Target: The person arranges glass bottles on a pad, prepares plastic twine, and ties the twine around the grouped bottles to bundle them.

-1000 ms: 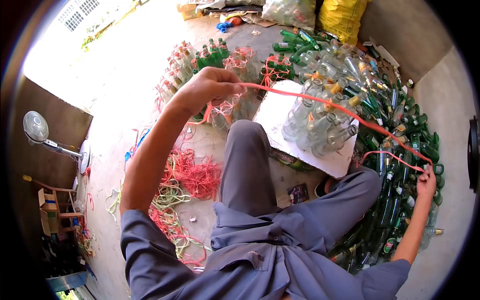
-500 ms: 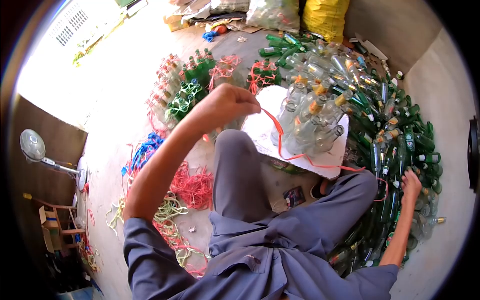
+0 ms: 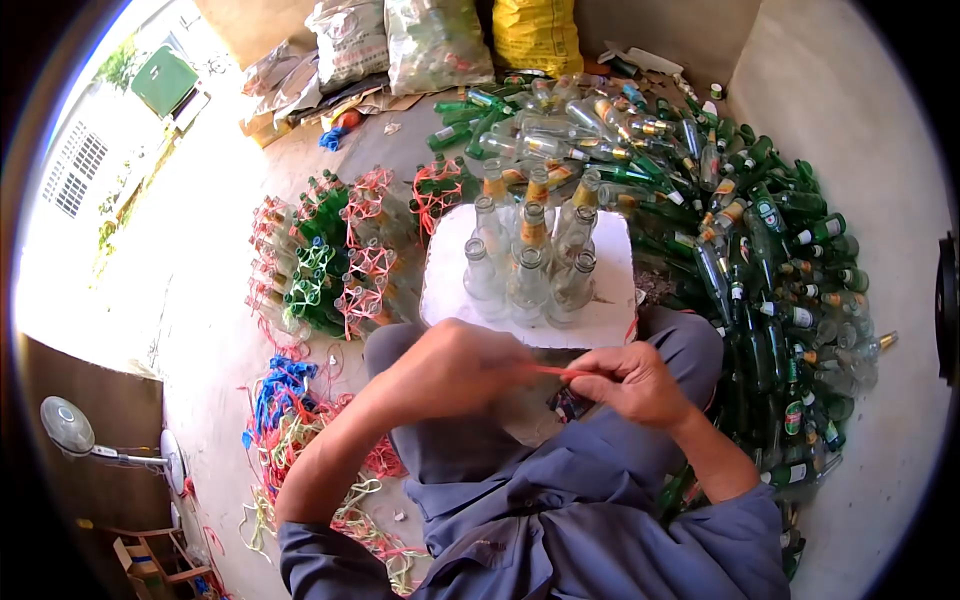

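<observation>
Our left hand (image 3: 455, 372) and right hand (image 3: 640, 385) draw close over a red strand (image 3: 563, 371)

Our right hand is pinched on the strand, thumb pressed to curled fingertips. A short length runs from it across the small gap to our left hand, which is bent with the fingers curled inward. That hand is blurred, so we cannot tell whether its fingertips are closed on the strand.

Below lie our folded legs in grey trousers (image 3: 690, 350); the left hand and forearm block part of the lap and the floor between the knees. Just beyond the hands sits a white board (image 3: 447, 280), and on it clear bottles (image 3: 529, 283) stand upright, close together in rows.

To our left, near the knee, blue strips (image 3: 285, 388) lie on the floor with a tangle of red and pale green ones. Past them stand bottle bundles (image 3: 318, 270), green and clear, with red and green bands round their necks. On our right a heap of loose bottles (image 3: 745, 330) lies on its sides, reaching round behind the board. Farthest off, a yellow sack (image 3: 537, 38) and pale sacks (image 3: 437, 45) stand along the wall.
</observation>
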Action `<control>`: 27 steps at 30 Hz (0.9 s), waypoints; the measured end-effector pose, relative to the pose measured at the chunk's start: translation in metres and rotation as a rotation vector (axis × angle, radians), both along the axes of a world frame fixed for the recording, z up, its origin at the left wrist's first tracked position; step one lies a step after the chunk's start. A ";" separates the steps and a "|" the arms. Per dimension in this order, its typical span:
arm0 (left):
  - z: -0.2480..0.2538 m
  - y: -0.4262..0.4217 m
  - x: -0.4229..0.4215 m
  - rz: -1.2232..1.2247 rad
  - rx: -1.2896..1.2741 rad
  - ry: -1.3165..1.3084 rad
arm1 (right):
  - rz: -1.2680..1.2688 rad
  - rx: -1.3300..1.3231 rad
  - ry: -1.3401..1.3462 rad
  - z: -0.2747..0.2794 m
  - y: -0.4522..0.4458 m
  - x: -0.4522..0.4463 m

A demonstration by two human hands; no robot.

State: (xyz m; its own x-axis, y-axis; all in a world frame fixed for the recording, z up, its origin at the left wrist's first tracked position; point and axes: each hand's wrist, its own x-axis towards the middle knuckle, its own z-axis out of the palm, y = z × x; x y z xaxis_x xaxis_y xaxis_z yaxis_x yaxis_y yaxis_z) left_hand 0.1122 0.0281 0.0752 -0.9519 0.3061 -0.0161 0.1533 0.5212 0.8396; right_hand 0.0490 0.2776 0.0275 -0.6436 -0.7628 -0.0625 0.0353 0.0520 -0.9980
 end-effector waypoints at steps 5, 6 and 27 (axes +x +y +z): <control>-0.028 -0.056 -0.013 0.176 0.080 -0.201 | -0.188 0.107 0.050 -0.005 0.051 -0.057; -0.035 -0.069 -0.018 0.240 0.099 -0.214 | -0.231 0.090 0.095 -0.004 0.055 -0.068; -0.146 -0.138 -0.209 0.908 0.571 -0.121 | -0.860 0.047 0.060 -0.107 -0.025 -0.256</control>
